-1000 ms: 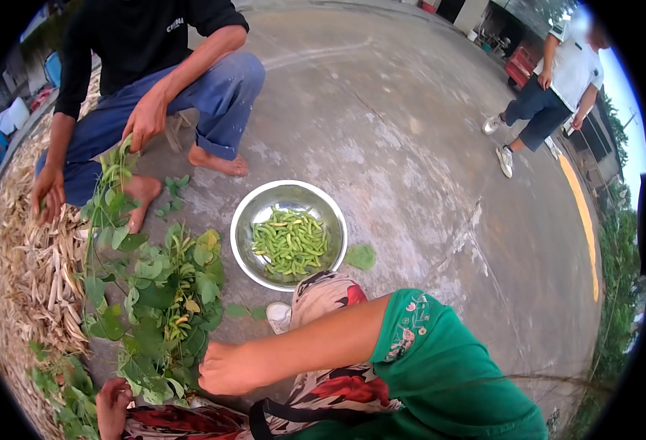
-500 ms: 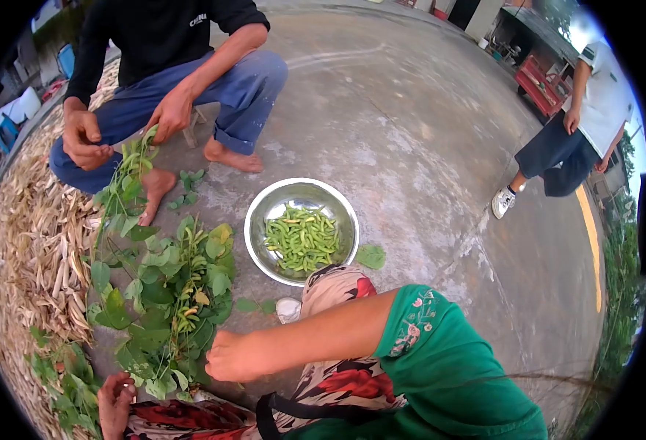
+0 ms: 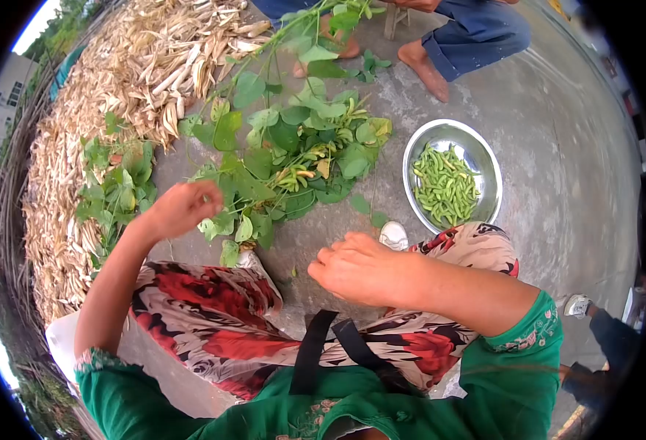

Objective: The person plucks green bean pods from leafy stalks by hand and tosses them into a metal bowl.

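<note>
My left hand [image 3: 182, 210] is raised at the left edge of the leafy bean plants [image 3: 279, 143]. Its fingers curl loosely with a gap by the thumb, and I see nothing held in it. Above the ground between my knees, my right hand [image 3: 352, 268] is closed with the knuckles up; its palm side is hidden. Pods [image 3: 293, 178] cling among the leaves on the cut plants. To the right of them stands a round metal basin [image 3: 495, 176], with a heap of green bean pods [image 3: 444, 183] in it.
Dry corn husks [image 3: 117, 110] lie in a broad heap at the left, with more green leaves [image 3: 121, 180] at its edge. Across from me another person's bare foot [image 3: 425, 70] and blue trousers [image 3: 480, 37] show. At lower right is a bystander's shoe [image 3: 577, 306].
My view has swung left and down, so the basin and plants sit further right and higher. My left hand has risen from beside my knee. My right hand is now farther from the plants.
</note>
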A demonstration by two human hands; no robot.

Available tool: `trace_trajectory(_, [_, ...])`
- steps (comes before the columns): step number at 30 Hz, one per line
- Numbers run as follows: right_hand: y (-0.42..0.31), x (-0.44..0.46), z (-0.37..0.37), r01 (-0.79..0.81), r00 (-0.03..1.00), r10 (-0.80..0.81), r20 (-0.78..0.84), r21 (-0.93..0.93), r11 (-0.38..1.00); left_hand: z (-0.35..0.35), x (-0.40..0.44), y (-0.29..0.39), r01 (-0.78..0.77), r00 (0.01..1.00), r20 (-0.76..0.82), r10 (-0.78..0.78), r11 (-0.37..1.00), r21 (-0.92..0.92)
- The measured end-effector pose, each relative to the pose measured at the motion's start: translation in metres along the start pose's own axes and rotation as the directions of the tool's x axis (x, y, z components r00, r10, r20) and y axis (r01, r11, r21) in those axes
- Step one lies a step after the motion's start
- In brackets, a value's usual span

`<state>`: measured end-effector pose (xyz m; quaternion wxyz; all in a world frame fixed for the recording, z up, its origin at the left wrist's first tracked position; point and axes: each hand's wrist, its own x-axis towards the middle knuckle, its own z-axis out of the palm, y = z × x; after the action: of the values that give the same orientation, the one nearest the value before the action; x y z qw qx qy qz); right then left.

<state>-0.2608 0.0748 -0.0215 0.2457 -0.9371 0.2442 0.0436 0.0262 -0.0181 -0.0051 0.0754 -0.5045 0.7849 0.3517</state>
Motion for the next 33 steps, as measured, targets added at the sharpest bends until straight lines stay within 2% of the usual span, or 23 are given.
trace_trajectory(2, [0.0,0.0,0.0,0.005,1.0,-0.005,0.005,-0.007,1.0,0.011,0.046,-0.015,-0.068,0.997,0.043,0.066,0.997,0.033])
trace_trajectory(4, [-0.001,0.001,0.001,0.019,1.0,-0.019,0.006,-0.003,1.0,0.033,0.091,-0.028,-0.045,0.998,0.048,0.04,0.991,0.122])
trace_trajectory(6, [-0.004,0.002,-0.003,0.044,0.998,-0.044,-0.039,0.006,0.999,0.063,0.131,-0.035,0.033,0.998,0.043,-0.043,0.978,0.204])
trace_trajectory(9, [-0.003,0.001,-0.004,0.02,0.998,-0.021,-0.051,-0.009,1.0,0.125,0.175,-0.059,0.098,0.995,-0.011,-0.098,0.976,0.196])
trace_trajectory(11, [0.0,-0.003,-0.007,0.02,0.995,-0.017,-0.103,0.029,0.999,0.159,0.184,-0.056,0.315,0.948,-0.065,-0.31,0.946,0.081])
trace_trajectory(12, [0.001,-0.005,-0.012,0.013,0.985,0.002,-0.173,0.086,0.996,0.169,0.182,-0.052,0.318,0.948,-0.06,-0.314,0.945,0.079])
trace_trajectory(13, [0.002,-0.007,-0.018,0.009,0.97,0.025,-0.241,0.141,0.99,0.173,0.176,-0.042,0.36,0.928,-0.158,-0.338,0.921,0.147])
trace_trajectory(14, [0.002,-0.009,-0.023,0.009,0.971,0.026,-0.239,0.143,0.99,0.175,0.174,-0.036,0.404,0.901,-0.257,-0.349,0.89,0.21])
trace_trajectory(16, [0.003,-0.012,-0.033,0.022,0.968,0.072,-0.24,0.37,0.929,0.175,0.176,-0.037,0.4,0.902,-0.268,-0.337,0.887,0.232])
trace_trajectory(20, [0.007,-0.02,-0.017,-0.01,0.96,0.077,-0.269,0.242,0.97,0.166,0.183,-0.054,0.428,0.892,-0.276,-0.358,0.865,0.263])
trace_trajectory(21, [0.007,-0.022,-0.013,-0.045,0.969,0.077,-0.234,0.136,0.99,0.156,0.185,-0.059,0.441,0.894,-0.236,-0.38,0.837,0.322])
trace_trajectory(22, [0.006,-0.024,-0.01,-0.076,0.977,0.08,-0.199,0.028,0.997,0.144,0.186,-0.065,0.467,0.875,-0.262,-0.407,0.851,0.241])
trace_trajectory(23, [0.006,-0.026,-0.009,-0.069,0.977,0.074,-0.2,0.032,0.997,0.131,0.186,-0.07,0.487,0.855,-0.289,-0.431,0.859,0.158])
trace_trajectory(25, [0.005,-0.027,-0.008,-0.03,0.986,0.029,-0.164,-0.001,1.0,0.087,0.172,-0.053,0.362,0.903,-0.281,-0.327,0.928,0.085])
trace_trajectory(27, [0.002,-0.028,-0.007,-0.028,0.989,0.027,-0.147,-0.003,1.0,0.06,0.172,-0.069,0.225,0.936,-0.276,-0.22,0.974,-0.012])
trace_trajectory(29, [0.0,-0.027,-0.006,-0.026,0.991,0.025,-0.134,-0.001,1.0,0.026,0.147,-0.043,0.235,0.912,-0.239,-0.332,0.903,-0.36])
trace_trajectory(31, [-0.002,-0.028,-0.007,-0.017,0.991,0.016,-0.136,-0.006,1.0,-0.001,0.129,-0.045,0.129,0.927,-0.291,-0.237,0.93,-0.346])
trace_trajectory(32, [-0.002,-0.029,-0.007,-0.015,0.99,0.014,-0.137,-0.005,1.0,-0.014,0.119,-0.044,0.131,0.926,-0.291,-0.238,0.93,-0.344])
trace_trajectory(33, [-0.002,-0.03,-0.006,-0.018,0.989,0.016,-0.145,-0.014,1.0,-0.025,0.109,-0.043,0.055,0.935,-0.296,-0.194,0.906,-0.419])
